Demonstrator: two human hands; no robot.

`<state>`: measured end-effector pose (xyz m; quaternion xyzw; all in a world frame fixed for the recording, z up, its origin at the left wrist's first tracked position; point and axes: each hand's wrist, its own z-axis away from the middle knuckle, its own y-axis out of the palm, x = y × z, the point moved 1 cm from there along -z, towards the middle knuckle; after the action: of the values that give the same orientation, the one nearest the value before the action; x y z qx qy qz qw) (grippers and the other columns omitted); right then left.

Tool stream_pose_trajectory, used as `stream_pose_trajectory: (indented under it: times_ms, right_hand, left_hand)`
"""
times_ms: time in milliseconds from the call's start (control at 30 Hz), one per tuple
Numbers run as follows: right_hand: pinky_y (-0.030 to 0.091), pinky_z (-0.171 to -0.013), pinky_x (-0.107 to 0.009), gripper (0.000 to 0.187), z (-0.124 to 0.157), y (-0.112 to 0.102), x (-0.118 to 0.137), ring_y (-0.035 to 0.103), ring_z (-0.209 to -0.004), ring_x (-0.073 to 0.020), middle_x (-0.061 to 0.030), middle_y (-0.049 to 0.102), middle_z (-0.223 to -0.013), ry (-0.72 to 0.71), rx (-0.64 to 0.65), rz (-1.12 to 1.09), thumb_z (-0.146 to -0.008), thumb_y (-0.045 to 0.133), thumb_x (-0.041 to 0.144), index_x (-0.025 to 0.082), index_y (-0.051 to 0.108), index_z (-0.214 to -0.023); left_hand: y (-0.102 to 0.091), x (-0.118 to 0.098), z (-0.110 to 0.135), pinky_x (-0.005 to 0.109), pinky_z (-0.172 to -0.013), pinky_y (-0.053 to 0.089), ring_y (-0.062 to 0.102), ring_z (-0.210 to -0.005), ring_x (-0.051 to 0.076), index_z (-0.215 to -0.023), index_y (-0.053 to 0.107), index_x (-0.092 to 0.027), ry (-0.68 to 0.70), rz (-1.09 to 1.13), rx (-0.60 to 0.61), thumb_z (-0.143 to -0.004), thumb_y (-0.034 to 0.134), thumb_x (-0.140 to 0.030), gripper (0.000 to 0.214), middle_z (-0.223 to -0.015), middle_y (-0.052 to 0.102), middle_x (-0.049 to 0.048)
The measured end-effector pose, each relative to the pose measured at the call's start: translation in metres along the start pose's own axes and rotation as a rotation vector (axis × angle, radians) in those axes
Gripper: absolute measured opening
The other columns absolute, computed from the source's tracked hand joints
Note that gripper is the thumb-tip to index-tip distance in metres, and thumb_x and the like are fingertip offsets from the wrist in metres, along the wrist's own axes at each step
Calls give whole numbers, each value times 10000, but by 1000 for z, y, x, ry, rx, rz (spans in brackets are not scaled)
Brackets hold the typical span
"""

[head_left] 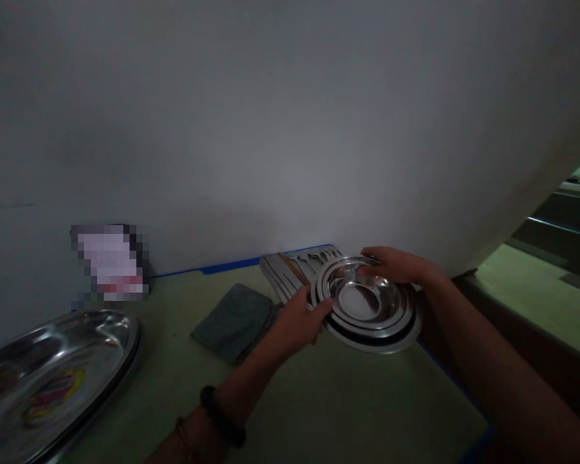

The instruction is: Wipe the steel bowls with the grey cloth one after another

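Observation:
Over the right side of the table I hold a nested stack of shiny steel bowls, tilted towards me. Beneath them shows the rim of a wider metal dish. My left hand is closed on the stack's left edge, thumb on top of the rim. At the far right rim, my right hand has its fingers over the edge and inside the top bowl; its thumb is hard to make out. Just behind the bowls lies a grey cutlery tray with forks and spoons, partly hidden by them.
A folded grey-green cloth lies left of my left hand. Large oval steel trays are stacked at the front left, the top one labelled. A blurred-out box-like object stands by the wall. Blue tape edges the green tabletop.

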<state>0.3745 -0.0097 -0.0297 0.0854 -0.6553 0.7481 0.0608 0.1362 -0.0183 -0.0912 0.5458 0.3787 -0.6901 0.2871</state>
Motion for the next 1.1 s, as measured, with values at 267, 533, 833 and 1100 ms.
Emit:
stream_pose_trajectory:
  times_ms: [267, 533, 833, 1100]
  right_hand:
    - [471, -715, -277, 356, 4, 33, -56, 665, -841, -229, -135, 714, -967, 132, 0, 25, -849, 528, 418, 127, 667, -998]
    - [372, -1008, -418, 525, 5, 25, -3, 472, -1229, -328, -217, 522, -1310, 110, -200, 77, -872, 492, 399, 86, 514, -1293]
    - [391, -1009, -415, 472, -6, 43, 184, 501, -1220, -306, -168, 559, -1310, -435, 111, 35, -855, 529, 399, 141, 576, -1248]
    - [418, -978, -411, 500, -67, 81, 254, 541, -1194, -315, -186, 567, -1309, -429, 206, 61, -855, 510, 380, 116, 548, -1278]
  left_hand:
    - [33, -9, -23, 262, -510, 488, 625, -558, 148, -1144, 551, -100, 65, -366, 85, -848, 431, -271, 363, -893, 688, 115]
    - [-14, -24, 7, 373, -775, 476, 643, -837, 240, -1047, 647, -132, 170, -716, -3, -845, 450, -314, 336, -967, 702, 131]
    - [-167, -36, 107, 332, -815, 463, 631, -921, 228, -1060, 624, -158, 102, -1129, -326, -871, 458, -367, 327, -1033, 682, 81]
    - [-238, -8, 148, 272, -528, 396, 595, -518, 174, -610, 656, -184, -229, -1169, -296, -849, 476, -463, 409, -580, 649, 47]
